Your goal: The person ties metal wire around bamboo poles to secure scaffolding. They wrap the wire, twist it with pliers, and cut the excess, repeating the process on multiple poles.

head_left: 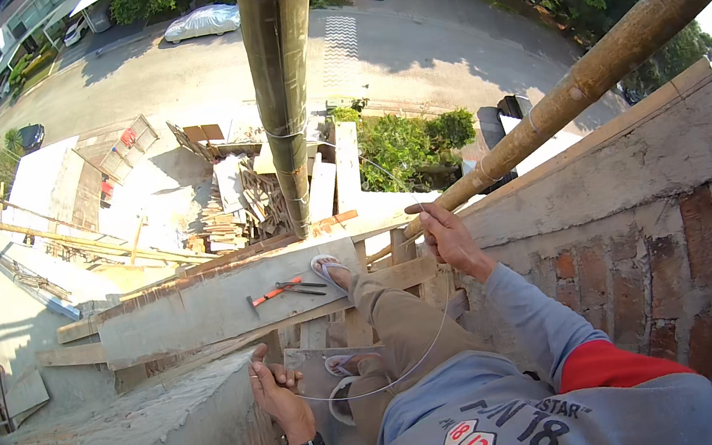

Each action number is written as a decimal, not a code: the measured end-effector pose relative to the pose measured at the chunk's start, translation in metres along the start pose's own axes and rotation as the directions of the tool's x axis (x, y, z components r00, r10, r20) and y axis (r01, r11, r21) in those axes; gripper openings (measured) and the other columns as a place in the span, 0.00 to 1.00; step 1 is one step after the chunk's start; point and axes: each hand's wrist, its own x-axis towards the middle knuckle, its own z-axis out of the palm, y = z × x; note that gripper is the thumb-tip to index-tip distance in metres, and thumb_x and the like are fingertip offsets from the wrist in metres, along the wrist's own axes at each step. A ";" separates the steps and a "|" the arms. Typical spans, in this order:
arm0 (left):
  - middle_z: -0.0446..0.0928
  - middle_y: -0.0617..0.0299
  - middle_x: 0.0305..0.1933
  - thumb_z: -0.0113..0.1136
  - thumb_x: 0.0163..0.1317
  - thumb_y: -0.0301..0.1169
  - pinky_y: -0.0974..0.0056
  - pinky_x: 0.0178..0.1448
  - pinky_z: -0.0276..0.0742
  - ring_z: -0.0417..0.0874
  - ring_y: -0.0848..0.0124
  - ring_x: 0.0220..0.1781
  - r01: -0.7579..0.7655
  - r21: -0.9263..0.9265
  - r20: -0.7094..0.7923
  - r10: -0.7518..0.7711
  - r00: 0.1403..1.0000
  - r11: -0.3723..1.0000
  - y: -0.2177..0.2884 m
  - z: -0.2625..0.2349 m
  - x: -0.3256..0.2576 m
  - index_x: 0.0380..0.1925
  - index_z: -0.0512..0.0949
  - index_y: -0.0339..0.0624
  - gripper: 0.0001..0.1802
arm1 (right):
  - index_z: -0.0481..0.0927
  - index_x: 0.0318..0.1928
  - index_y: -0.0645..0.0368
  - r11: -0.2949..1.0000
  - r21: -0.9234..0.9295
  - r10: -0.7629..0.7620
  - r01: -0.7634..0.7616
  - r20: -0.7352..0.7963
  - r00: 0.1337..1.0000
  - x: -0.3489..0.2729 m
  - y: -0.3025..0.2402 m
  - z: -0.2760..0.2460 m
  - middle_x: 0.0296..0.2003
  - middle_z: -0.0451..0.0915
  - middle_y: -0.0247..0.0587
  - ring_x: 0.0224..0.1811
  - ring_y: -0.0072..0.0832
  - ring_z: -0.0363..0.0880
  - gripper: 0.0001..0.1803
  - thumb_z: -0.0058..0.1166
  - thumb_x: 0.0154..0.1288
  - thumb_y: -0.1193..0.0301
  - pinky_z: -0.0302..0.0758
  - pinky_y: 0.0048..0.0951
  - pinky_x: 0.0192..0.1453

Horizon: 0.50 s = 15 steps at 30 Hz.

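A thin wire [383, 390] bows in a wide loop across my front, from one hand to the other. Its one end sits in the curled fingers of my left hand [280, 400], beside the rough concrete wall top. My right hand [452, 243] pinches the wire higher up, index finger stretched toward the upright bamboo pole [289, 93]. From there a fine strand arcs up toward that pole, where a wire tie goes round it. A hammer [269, 296] with an orange handle and dark pincers [303, 288] lie on the plank past my left hand.
My sandalled feet stand on narrow boards [220, 305] high above the ground. A slanting bamboo pole [586, 88] crosses on the right, above a brick wall [643, 270]. At left is a concrete wall [167, 439]. Below lie stacked timber [225, 215], shrubs and a street.
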 end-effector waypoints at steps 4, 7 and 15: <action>0.76 0.67 0.32 0.45 0.80 0.44 0.70 0.38 0.76 0.74 0.79 0.30 -0.198 0.167 0.244 0.154 0.957 0.966 0.061 0.084 0.010 0.57 0.75 0.42 0.20 | 0.75 0.61 0.57 0.978 -0.046 -0.196 0.203 0.131 0.972 -0.091 -0.052 0.029 0.23 0.60 0.23 0.24 0.13 0.57 0.17 0.38 0.82 0.65 0.61 0.21 0.28; 0.83 0.61 0.44 0.45 0.80 0.43 0.69 0.43 0.80 0.81 0.75 0.38 -0.218 0.221 0.416 0.111 0.903 0.951 0.093 0.143 -0.005 0.59 0.75 0.41 0.20 | 0.74 0.61 0.57 0.987 0.091 -0.147 0.131 0.193 0.970 -0.148 -0.071 0.042 0.24 0.70 0.28 0.25 0.20 0.68 0.15 0.42 0.81 0.68 0.67 0.28 0.30; 0.79 0.65 0.35 0.46 0.80 0.39 0.71 0.36 0.77 0.79 0.77 0.33 -0.055 -0.032 0.486 0.063 0.872 0.998 0.148 0.205 -0.056 0.57 0.74 0.42 0.17 | 0.67 0.61 0.53 0.690 -0.144 -0.674 0.709 0.229 0.703 -0.182 -0.044 0.077 0.26 0.78 0.54 0.28 0.49 0.81 0.15 0.45 0.78 0.72 0.71 0.45 0.36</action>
